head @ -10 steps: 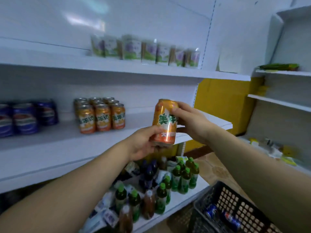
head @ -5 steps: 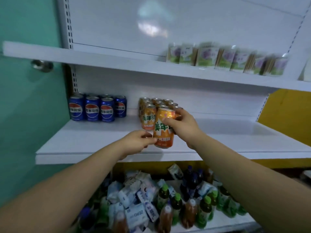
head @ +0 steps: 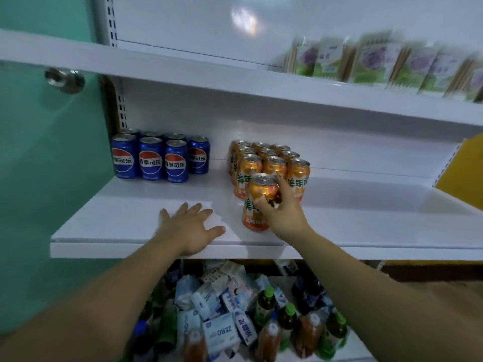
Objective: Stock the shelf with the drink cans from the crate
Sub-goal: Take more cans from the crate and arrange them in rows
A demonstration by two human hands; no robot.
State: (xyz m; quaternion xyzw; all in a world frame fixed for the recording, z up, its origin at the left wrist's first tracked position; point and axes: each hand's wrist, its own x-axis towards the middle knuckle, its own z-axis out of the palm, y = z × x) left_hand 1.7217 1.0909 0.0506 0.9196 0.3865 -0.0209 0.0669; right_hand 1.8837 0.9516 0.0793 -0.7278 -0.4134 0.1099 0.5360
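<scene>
An orange drink can (head: pixel 257 202) stands upright on the white middle shelf (head: pixel 136 212), just in front of a block of several matching orange cans (head: pixel 271 163). My right hand (head: pixel 283 210) grips this front can round its right side, fingers curled on it. My left hand (head: pixel 189 227) lies flat on the shelf with fingers spread, a little left of the can and apart from it. Several blue cola cans (head: pixel 159 159) stand in rows at the shelf's back left. The crate is out of view.
The top shelf (head: pixel 209 79) holds a row of green and purple packs (head: pixel 386 64) at the right. The bottom shelf holds tissue packs (head: pixel 219 330) and green-capped bottles (head: pixel 287 317). A green door with a metal knob (head: pixel 65 81) is at the left.
The orange can went from held in the air by both hands to standing on the shelf in front of the orange block. My left hand let go and dropped flat onto the shelf.
</scene>
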